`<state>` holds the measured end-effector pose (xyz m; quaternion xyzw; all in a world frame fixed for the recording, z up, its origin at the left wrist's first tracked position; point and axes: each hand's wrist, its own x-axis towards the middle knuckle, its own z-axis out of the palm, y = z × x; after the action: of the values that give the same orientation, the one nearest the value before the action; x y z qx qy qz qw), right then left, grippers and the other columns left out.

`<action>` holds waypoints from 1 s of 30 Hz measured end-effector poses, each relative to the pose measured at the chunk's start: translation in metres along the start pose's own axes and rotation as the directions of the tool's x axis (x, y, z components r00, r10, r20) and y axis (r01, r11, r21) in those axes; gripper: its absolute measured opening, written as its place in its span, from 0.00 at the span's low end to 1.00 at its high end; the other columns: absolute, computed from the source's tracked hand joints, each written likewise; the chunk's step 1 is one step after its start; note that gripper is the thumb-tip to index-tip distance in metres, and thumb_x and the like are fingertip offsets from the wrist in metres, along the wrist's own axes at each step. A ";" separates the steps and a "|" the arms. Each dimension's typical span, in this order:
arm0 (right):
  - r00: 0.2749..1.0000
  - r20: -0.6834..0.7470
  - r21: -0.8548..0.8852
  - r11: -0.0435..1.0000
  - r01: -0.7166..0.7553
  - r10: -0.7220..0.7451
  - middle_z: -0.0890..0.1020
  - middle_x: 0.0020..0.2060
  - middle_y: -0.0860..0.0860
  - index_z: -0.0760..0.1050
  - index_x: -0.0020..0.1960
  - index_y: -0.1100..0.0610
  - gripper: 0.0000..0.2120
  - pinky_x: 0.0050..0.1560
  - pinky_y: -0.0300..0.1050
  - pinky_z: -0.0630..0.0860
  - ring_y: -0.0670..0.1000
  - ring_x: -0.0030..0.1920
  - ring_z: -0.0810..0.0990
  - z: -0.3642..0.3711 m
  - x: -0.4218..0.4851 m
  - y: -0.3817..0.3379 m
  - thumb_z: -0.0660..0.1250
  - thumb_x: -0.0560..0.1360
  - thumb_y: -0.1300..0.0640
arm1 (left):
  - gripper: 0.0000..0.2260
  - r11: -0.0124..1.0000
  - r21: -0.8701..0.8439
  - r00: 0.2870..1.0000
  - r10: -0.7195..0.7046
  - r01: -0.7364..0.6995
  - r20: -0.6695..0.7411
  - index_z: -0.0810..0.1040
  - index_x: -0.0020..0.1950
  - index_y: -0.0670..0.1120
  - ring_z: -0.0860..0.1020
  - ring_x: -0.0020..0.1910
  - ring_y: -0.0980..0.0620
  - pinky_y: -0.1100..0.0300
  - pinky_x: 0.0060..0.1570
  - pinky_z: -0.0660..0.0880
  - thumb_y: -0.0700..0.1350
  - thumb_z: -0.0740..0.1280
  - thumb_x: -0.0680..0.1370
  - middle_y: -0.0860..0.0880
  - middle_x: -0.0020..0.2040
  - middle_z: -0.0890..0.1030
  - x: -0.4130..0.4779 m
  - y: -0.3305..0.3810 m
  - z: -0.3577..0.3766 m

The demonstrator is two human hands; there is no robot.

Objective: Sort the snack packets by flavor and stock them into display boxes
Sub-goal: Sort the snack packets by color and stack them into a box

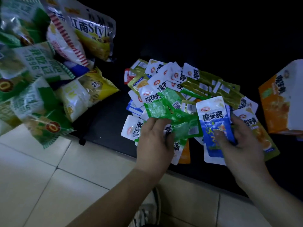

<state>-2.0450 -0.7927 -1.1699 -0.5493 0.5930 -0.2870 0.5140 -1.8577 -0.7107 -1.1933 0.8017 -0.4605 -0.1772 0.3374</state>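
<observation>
As the person bends over the dark table (106, 112), both hands are down in a loose pile of snack packets (201, 81) spread across its middle. The right hand (244, 145) grips a blue packet (213, 115) upright, thumb pressed flat on its printed front and fingers curled round behind it; thin edges showing behind it suggest more packets stacked at its back, though I cannot tell how many. The left hand (154, 141), seen from the back, holds a bunch of green packets (182, 126) just beside the blue one, its thumb laid over them and its fingers bent; white packet ends stick out below the palm. How firmly the fingers close underneath I cannot make out. The rest of the pile lies fanned out beyond the hands, mostly olive-yellow and white-topped packets overlapping one another, with a few green, blue, orange and red ones among them. An orange and white display box (278, 102) stands at the right edge of the pile, tilted, touching the nearest packets. Well to the left, big chip bags (49, 79) in green, yellow and white are heaped together. Pale floor tiles (41, 177) run along the near edge of the table, and a shoe (147, 210) shows at the bottom.
</observation>
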 end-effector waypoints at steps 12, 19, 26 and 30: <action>0.975 0.213 -0.274 0.953 0.127 -0.069 0.77 0.63 0.54 0.51 0.78 0.27 0.32 0.49 0.70 0.79 0.64 0.58 0.79 0.024 -0.006 -0.001 0.64 0.84 0.50 | 0.18 0.925 0.360 0.966 0.029 -0.123 0.256 0.80 0.55 0.56 0.72 0.65 0.43 0.47 0.55 0.70 0.59 0.79 0.69 0.55 0.67 0.77 0.025 -0.060 -0.060; 0.970 0.243 -0.300 0.949 0.102 -0.027 0.74 0.71 0.44 0.51 0.77 0.25 0.32 0.47 0.64 0.80 0.66 0.59 0.78 0.016 0.008 0.004 0.63 0.84 0.48 | 0.33 0.849 0.444 0.939 0.157 -0.287 0.306 0.75 0.72 0.59 0.73 0.57 0.40 0.45 0.53 0.71 0.66 0.68 0.68 0.49 0.61 0.77 0.036 -0.059 -0.065; 0.961 0.251 -0.253 0.950 0.183 -0.118 0.64 0.72 0.27 0.52 0.76 0.24 0.31 0.44 0.30 0.77 0.36 0.65 0.75 0.010 0.012 0.018 0.63 0.84 0.49 | 0.20 0.830 0.488 0.963 0.231 -0.269 0.138 0.77 0.50 0.50 0.77 0.47 0.41 0.48 0.47 0.70 0.66 0.67 0.74 0.49 0.47 0.78 0.039 -0.055 -0.071; 0.963 0.250 -0.222 0.962 0.162 -0.104 0.63 0.66 0.22 0.57 0.76 0.26 0.29 0.43 0.31 0.77 0.41 0.61 0.76 0.009 0.012 0.018 0.63 0.84 0.50 | 0.16 0.980 0.178 0.996 -0.083 0.087 -0.029 0.74 0.45 0.46 0.80 0.32 0.51 0.54 0.33 0.77 0.56 0.76 0.75 0.47 0.35 0.80 0.029 -0.022 -0.082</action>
<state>-2.0412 -0.7974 -1.1925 -0.6765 0.5196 -0.1801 0.4899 -1.7804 -0.6965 -1.1501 0.8496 -0.4362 -0.1408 0.2610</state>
